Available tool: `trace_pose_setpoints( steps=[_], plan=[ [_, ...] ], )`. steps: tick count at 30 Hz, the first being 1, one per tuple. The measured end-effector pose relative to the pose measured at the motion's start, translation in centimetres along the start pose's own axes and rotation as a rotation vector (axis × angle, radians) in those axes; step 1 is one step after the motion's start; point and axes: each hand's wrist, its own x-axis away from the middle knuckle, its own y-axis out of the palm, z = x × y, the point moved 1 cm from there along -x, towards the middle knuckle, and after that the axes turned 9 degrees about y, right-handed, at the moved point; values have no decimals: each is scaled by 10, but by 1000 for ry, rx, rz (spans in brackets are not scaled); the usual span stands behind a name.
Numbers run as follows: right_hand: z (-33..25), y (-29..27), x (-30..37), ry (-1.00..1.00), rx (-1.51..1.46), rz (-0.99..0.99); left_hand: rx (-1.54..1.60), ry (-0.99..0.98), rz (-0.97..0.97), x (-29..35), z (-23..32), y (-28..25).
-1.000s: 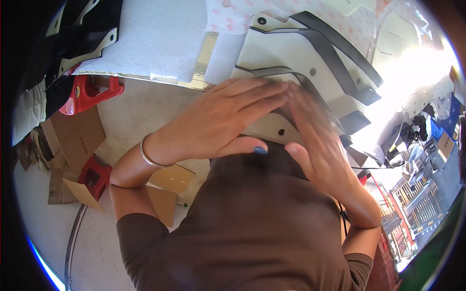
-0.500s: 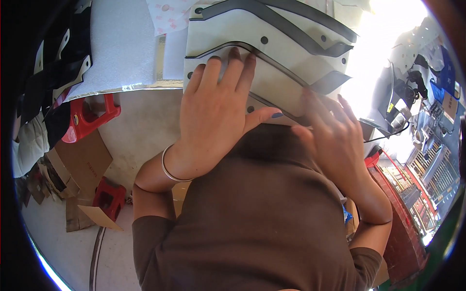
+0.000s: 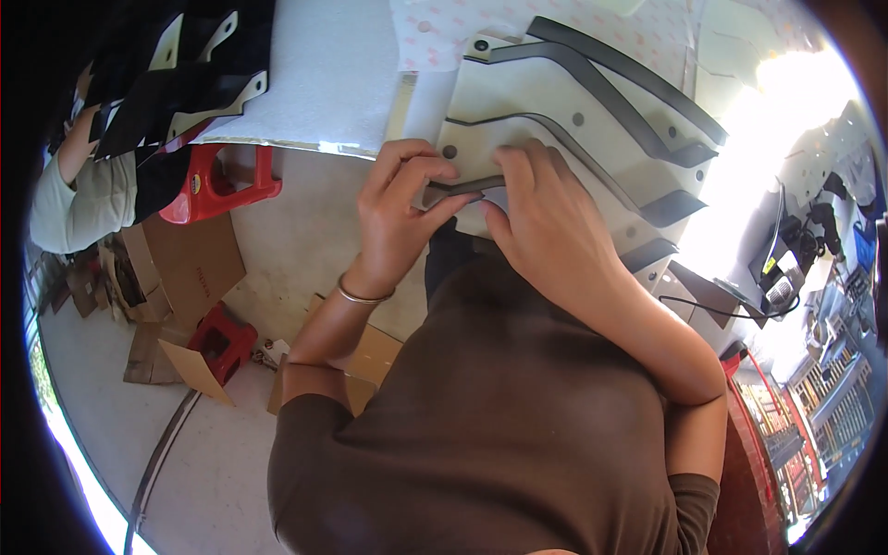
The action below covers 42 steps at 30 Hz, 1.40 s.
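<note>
A person in a brown shirt bends both hands over a pale panel [image 3: 520,88] fitted with dark strips, which lies on a table [image 3: 324,65] directly beneath the fingers. The left hand [image 3: 402,199], a bangle [image 3: 363,298] at its wrist, has its thumb and bent forefinger nearly together on either side of the nearest strip's end [image 3: 467,185]; how firmly they grip it cannot be told. The fingers of the right hand [image 3: 550,199] curl down over the same part, thumb apart, hiding some of it, and whether they hold anything cannot be told. Beyond the fingers, more strips cross the panel, and a sheet [image 3: 555,23] repeats pale pink print too faint to read. Writing also shows left of the fingers: small dark lettering on a brown carton [image 3: 190,264] and a round yellow label on a red stool [image 3: 222,208], neither legible here. A second red stool [image 3: 222,344] stands on the floor below it, near a cardboard flap [image 3: 196,370]. Black parts [image 3: 222,92] overhang the table's far-left side, beside another person's pale sleeve [image 3: 83,208]. Right of the fingers, strong glare washes out the table, and a black cable [image 3: 721,312] loops past the panel's corner
</note>
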Motion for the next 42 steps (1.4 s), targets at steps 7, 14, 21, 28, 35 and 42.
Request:
trace_pose_setpoints(
  steps=[7, 14, 21, 28, 35, 42],
  plan=[
    [21, -18, 38, 120, 43, -49, -200, -298, 72, 35, 16, 21],
    [32, -7, 36, -2, 117, -77, -67, -466, -124, -8, 22, 1],
    [1, -54, 55, -62, 191, 194, -14, -193, 355, 24, 38, 11],
    [20, -160, 27, -180, 341, 397, -190, 16, 56, -70, 84, -2],
    [114, -354, -198, -266, 551, 594, -215, -29, 226, -75, 47, -31],
    [267, -363, -364, -31, 516, 389, -258, -153, 330, -43, 28, -44]
  ],
)
